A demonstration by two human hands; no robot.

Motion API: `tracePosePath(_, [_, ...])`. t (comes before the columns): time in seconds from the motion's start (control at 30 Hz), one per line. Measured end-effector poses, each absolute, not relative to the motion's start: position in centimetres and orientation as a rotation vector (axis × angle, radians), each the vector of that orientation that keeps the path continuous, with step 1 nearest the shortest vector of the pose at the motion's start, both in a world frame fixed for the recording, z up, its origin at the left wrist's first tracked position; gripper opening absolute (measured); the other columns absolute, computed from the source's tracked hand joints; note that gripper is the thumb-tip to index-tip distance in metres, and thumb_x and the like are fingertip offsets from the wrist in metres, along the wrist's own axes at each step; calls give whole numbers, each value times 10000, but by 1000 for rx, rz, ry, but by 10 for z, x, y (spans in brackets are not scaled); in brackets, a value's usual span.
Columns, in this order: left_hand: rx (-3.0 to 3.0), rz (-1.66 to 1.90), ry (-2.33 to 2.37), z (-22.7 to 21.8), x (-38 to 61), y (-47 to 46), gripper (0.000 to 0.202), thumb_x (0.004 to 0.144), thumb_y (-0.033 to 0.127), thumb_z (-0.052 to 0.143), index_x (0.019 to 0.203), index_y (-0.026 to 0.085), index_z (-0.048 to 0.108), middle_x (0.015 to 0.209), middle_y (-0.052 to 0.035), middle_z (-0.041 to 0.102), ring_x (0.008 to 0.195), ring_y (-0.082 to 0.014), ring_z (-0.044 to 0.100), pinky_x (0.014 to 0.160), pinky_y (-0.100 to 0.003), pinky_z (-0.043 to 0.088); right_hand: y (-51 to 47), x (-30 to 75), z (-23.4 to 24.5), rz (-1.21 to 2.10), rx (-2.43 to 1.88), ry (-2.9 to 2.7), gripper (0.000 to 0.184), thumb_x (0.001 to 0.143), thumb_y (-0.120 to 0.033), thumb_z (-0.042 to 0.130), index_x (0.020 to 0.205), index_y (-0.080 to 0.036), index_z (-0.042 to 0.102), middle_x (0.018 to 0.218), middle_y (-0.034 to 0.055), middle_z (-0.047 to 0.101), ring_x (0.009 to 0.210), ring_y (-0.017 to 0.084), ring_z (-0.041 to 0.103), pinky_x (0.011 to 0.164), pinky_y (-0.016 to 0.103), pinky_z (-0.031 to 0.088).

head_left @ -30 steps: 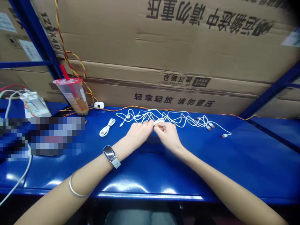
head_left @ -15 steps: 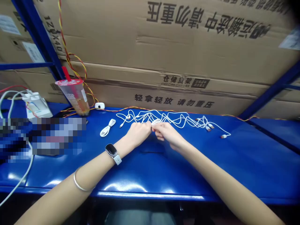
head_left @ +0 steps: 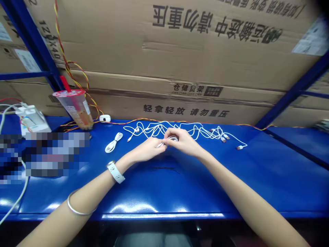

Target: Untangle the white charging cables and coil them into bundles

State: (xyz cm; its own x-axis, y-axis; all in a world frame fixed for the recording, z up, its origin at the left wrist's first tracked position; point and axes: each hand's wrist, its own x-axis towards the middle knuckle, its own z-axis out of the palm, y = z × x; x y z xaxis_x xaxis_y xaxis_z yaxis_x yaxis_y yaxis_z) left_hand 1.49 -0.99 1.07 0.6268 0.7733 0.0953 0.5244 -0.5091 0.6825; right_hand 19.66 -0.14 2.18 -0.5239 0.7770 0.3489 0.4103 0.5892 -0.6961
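My left hand [head_left: 147, 151] and my right hand [head_left: 183, 141] meet at the middle of the blue table [head_left: 164, 185]. Both pinch a small coil of white cable [head_left: 171, 139] between their fingertips. Behind them lies a loose tangle of white cables [head_left: 180, 128] that runs right to several red-tipped plugs [head_left: 239, 147]. A bundled white cable [head_left: 112, 143] lies apart to the left of my left hand. My left wrist wears a watch and a silver bangle.
A plastic cup with a red straw [head_left: 74, 108] stands at the back left, a small white case [head_left: 105, 118] beside it. A white power strip [head_left: 31, 118] sits far left. Cardboard boxes [head_left: 180, 61] wall off the back. Twisted red-yellow wires [head_left: 72, 68] hang down.
My left wrist has turned so the watch face points away. My right hand has risen over the coil, and both hands now pinch it a little nearer to me.
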Motion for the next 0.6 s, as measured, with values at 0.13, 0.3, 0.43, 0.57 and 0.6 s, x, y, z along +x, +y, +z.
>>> tracePosePath(0.13, [2296, 578, 1045, 8, 16, -10, 253, 862, 263, 390, 697, 146, 541, 534, 52, 362, 528, -92, 325, 516, -247, 229, -2, 193, 18, 685, -946, -2163, 161, 846, -320, 542, 775, -175, 547, 803, 18, 618, 730, 140, 550, 690, 270, 416])
tracePosePath(0.3, [2300, 643, 1050, 7, 16, -12, 234, 862, 238, 403, 742, 152, 584, 565, 29, 542, 528, -102, 457, 544, -234, 308, 1, 193, 12, 680, -946, -2163, 123, 855, -291, 504, 792, -186, 507, 796, 9, 601, 737, 146, 534, 704, 277, 397])
tracePosePath(0.43, [2355, 661, 1066, 5, 16, -11, 223, 867, 219, 427, 733, 145, 589, 627, 5, 623, 575, -117, 541, 582, -233, 356, 3, 190, 6, 800, -954, -2048, 126, 825, -296, 525, 769, -186, 499, 753, -6, 565, 710, 136, 508, 674, 263, 388])
tracePosePath(0.57, [2543, 703, 1107, 1, 16, -7, 193, 891, 229, 453, 820, 137, 607, 726, -24, 652, 641, -138, 582, 600, -241, 383, 0, 187, 7, 1136, -1043, -1815, 161, 780, -323, 559, 740, -197, 467, 619, -48, 462, 532, 86, 372, 496, 216, 275])
tracePosePath(0.6, [2602, 689, 1126, 1, 16, -7, 181, 895, 229, 461, 839, 137, 606, 755, -36, 660, 662, -146, 594, 607, -244, 396, -1, 186, 8, 1234, -1057, -1747, 167, 769, -322, 566, 738, -199, 458, 597, -58, 433, 498, 74, 330, 467, 209, 230])
